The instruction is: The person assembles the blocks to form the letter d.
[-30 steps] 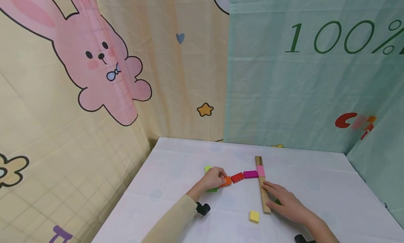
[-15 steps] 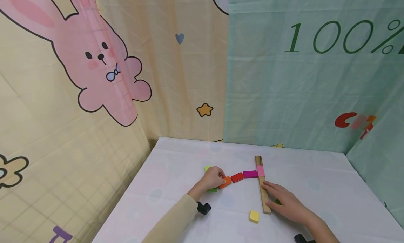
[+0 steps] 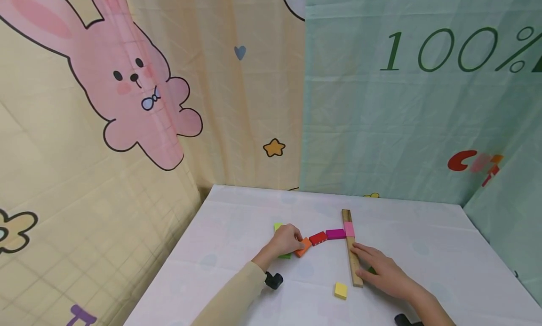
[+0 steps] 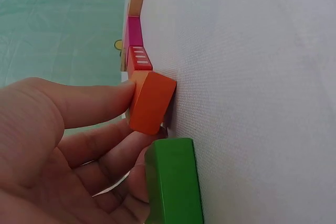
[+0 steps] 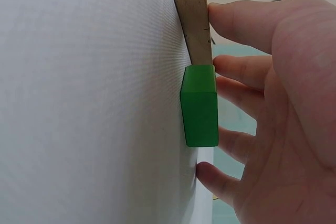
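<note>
Orange block [image 3: 303, 248] sits pinched in your left grip [image 3: 287, 240], just left of the red block [image 3: 318, 238] on the worktop [image 3: 305, 298]; your right grip [image 3: 383, 270] rests on the wooden strip [image 3: 354, 262], fingers apart. Twisting too far could knock the red block askew.

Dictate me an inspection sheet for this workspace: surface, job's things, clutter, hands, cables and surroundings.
Surface: white-covered table.
Job's things: orange block, red block and magenta block form a crooked row leading to the pink block and wooden strip.
Clutter: yellow block lies apart from the row; one green block is mostly hidden in the head view.
Hands: left hand pinches the orange block; right hand touches the wooden strip.
Cables: nothing seen.
Surroundings: beige curtain with a printed pink rabbit; teal curtain reading "100%".
</note>
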Demonstrator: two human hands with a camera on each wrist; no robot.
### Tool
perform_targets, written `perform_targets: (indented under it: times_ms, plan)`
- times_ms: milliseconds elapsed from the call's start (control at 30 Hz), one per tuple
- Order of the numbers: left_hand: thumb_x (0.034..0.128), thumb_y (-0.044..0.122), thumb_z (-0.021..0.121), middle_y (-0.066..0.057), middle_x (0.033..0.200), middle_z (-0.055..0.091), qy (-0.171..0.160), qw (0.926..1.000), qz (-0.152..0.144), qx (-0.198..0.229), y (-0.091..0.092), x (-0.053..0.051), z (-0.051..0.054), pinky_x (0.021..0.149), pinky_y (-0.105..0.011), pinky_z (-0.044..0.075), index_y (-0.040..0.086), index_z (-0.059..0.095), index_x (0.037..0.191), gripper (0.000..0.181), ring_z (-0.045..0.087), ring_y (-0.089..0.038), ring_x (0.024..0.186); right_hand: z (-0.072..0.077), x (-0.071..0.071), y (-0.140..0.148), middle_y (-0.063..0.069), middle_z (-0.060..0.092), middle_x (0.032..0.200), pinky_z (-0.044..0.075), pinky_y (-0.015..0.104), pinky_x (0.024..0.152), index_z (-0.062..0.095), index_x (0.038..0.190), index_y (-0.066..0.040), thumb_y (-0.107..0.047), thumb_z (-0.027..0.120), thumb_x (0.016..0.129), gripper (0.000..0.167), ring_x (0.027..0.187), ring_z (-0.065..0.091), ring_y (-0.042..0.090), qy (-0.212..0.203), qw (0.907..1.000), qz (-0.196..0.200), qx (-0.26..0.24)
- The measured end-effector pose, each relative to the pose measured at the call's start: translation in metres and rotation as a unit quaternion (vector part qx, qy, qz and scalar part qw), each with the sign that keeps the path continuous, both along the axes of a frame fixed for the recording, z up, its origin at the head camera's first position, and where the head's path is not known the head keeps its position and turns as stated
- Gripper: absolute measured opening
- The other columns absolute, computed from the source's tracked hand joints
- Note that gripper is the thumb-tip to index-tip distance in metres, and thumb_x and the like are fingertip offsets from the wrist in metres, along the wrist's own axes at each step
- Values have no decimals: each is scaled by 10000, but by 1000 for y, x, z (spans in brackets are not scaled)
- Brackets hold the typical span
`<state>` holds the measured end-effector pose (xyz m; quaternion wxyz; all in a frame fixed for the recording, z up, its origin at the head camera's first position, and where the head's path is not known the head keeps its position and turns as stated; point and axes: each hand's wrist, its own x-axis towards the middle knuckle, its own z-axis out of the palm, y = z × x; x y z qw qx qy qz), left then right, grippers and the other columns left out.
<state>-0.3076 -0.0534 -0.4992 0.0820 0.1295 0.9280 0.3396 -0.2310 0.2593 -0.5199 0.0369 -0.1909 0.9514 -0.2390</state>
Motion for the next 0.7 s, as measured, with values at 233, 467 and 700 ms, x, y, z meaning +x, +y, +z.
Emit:
perform_targets:
  times_ms: [233,467,700]
  plan:
    - [850,222,826,41,800,606,-120,9999,9,69,0,2,-2,582,-259,470,105,756,942,164,548,-149,738,-2,-1,1,87,408,1558,361,695,1011,474,1515,-170,-552,629,940,708,1401,371,417,55,10000,36,15]
    - [864,208,810,34,824,599,-97,9999,39,78,1,6,-2,581,-260,477,110,752,959,148,549,-157,730,-2,-1,1,87,403,1560,356,699,1011,469,1518,-168,-560,620,942,713,1403,366,417,32,10000,60,26]
    - [869,192,803,28,869,589,-86,9999,-37,65,2,5,-3,585,-257,470,124,754,1030,181,534,-158,764,0,0,1,99,406,1557,368,691,1008,473,1514,-147,-536,629,947,705,1393,376,415,109,9999,118,-17]
